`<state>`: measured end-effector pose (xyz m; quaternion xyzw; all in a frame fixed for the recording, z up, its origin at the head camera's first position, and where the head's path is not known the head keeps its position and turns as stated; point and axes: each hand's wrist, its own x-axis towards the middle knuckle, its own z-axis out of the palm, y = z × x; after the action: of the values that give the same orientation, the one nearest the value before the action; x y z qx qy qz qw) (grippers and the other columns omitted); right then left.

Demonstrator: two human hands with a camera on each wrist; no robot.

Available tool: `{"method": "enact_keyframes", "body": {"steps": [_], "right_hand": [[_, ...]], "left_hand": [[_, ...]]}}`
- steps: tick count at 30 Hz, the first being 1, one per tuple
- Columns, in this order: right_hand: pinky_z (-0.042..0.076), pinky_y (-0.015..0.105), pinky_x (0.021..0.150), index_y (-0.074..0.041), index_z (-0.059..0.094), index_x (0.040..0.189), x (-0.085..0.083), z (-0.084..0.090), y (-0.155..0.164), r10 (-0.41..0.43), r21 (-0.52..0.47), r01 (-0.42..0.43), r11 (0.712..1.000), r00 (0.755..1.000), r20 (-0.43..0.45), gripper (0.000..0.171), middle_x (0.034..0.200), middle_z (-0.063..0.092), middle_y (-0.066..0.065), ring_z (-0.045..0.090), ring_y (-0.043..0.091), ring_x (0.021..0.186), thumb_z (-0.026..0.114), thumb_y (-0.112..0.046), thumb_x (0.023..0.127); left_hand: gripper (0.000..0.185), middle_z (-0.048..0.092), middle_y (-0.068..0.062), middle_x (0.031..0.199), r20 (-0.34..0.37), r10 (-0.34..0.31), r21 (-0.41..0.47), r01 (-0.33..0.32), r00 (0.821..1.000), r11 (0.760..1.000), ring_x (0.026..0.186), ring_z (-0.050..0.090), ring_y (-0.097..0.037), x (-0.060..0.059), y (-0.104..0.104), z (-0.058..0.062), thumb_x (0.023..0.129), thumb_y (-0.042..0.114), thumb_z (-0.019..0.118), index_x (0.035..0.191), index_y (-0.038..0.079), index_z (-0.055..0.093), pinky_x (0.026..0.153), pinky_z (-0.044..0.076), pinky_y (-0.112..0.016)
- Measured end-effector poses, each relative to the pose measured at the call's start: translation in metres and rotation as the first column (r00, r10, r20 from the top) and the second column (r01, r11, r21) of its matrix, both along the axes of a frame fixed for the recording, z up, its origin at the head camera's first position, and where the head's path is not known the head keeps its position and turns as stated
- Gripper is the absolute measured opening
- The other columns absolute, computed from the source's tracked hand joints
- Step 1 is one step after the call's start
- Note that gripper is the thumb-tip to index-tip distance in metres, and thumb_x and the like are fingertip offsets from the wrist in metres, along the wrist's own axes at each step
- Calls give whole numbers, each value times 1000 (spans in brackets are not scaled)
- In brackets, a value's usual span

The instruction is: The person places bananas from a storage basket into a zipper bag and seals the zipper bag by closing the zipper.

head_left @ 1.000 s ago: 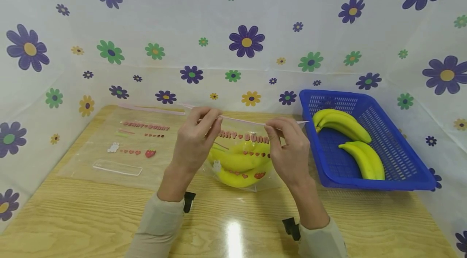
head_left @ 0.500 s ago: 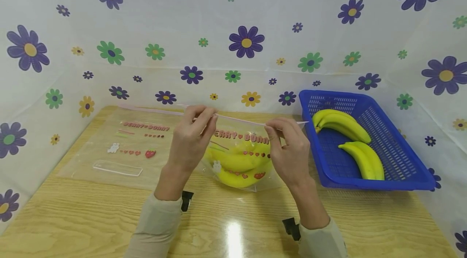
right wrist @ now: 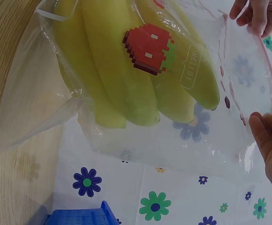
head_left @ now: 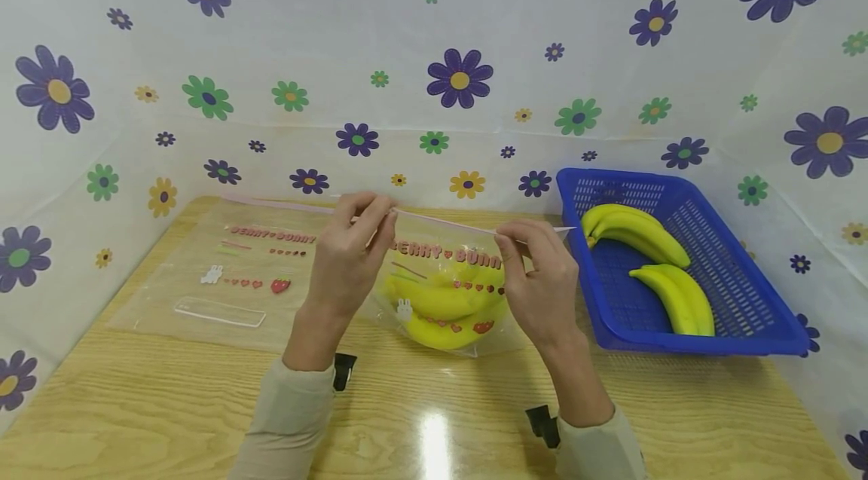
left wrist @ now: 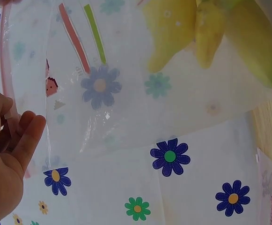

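The left hand (head_left: 346, 258) pinches the pink zip strip along the top edge of a clear plastic zip bag printed with red lettering and small strawberries (head_left: 444, 291), thumb and fingertips closed on the strip near its left part. The right hand (head_left: 539, 284) pinches the same strip further to the right, its fingers curled around the edge. Between the two hands the strip runs taut and slightly sloped. The bag hangs upright from that edge with its bottom resting on the pale wooden bench (head_left: 169, 405), and inside it lies a bunch of yellow bananas (head_left: 441, 307), low in the bag and curved towards the right. In the left wrist view, the left hand's fingers (left wrist: 25, 136) lie against the clear film beside the pink strip. In the right wrist view, the bananas press against the film behind a red pixel-style strawberry print (right wrist: 149, 47).

To the left of the hands, a second clear plastic zip bag with the same red print (head_left: 224, 276) lies flat on the bench, apart from the held bag. To the right, just beside the held bag, stands a blue plastic mesh basket (head_left: 746, 269) holding loose yellow bananas (head_left: 644, 235). A white sheet printed with purple, green and yellow flowers (head_left: 434, 50) forms the backdrop around the bench.
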<state>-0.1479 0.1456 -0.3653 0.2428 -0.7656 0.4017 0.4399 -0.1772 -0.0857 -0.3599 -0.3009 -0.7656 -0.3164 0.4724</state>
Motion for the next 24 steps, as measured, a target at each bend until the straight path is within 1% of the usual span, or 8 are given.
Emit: {"method": "enact_keyframes", "body": {"steps": [5, 10, 16, 24], "right_hand": [[52, 14, 84, 7, 68, 96, 0, -1, 0, -2, -7, 2, 1000, 1000, 6, 8, 94, 67, 17, 66, 25, 85, 69, 5, 88], [52, 14, 84, 7, 68, 95, 0, -1, 1, -6, -12, 6, 1000, 1000, 9, 8, 94, 67, 18, 66, 25, 85, 69, 6, 88], [52, 13, 84, 7, 68, 95, 0, 0, 1, -7, -11, 7, 1000, 1000, 10, 8, 93, 67, 18, 66, 25, 85, 69, 6, 88], [52, 13, 84, 7, 69, 96, -1, -1, 1, -5, -23, 5, 1000, 1000, 14, 8, 94, 67, 17, 66, 25, 85, 69, 7, 88]], "left_hand": [[13, 59, -20, 95, -6, 5, 20, -5, 1000, 1000, 75, 60, -26, -2, -1, -1, 87, -7, 69, 100, -5, 70, 61, 56, -34], [12, 60, -20, 95, 0, 14, 34, -14, 1000, 999, 76, 60, -26, -2, -3, -1, 88, -6, 68, 100, -4, 70, 62, 56, -34], [11, 60, -19, 96, 6, -4, 68, 4, 1000, 998, 75, 58, -25, -2, -5, 0, 89, -5, 67, 100, -4, 70, 60, 53, -34], [13, 60, -19, 97, 19, 5, 70, -7, 1000, 998, 76, 58, -25, -2, -8, -1, 89, -6, 67, 101, -4, 70, 61, 54, -34]]}}
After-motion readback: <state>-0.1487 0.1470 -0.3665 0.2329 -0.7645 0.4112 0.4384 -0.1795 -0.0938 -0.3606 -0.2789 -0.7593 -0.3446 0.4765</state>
